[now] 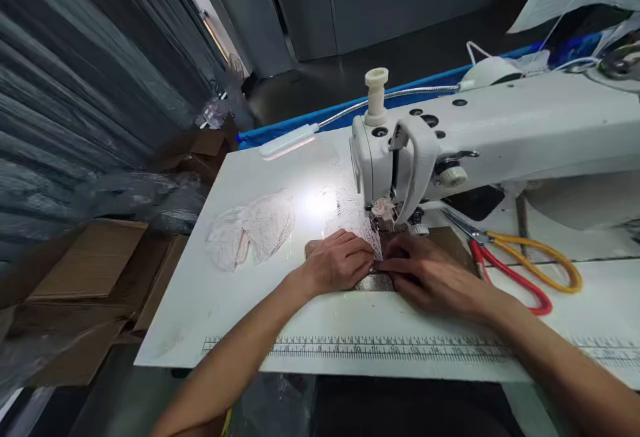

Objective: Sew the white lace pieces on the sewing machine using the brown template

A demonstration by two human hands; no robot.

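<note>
A piece of white lace fabric (345, 207) lies on the table at the sewing machine's needle area. My left hand (340, 262) rests on its near edge, fingers curled and pressed together on the cloth. Just right of it, my right hand (425, 273) has its fingers closed at the same edge, close to the presser foot. The fingertips of both hands nearly meet, and what is under them is partly hidden. The white sewing machine (480, 130) stands over the fabric, with a bunch of pale thread or lace (384, 208) beside its needle.
Scissors (525, 257) with red and yellow handles lie right of my right hand. White mesh pieces (253, 229) sit on the left of the table. A lit lamp (289, 141) is behind. A printed ruler (360, 349) runs along the front edge. Cardboard boxes (90, 260) stand left.
</note>
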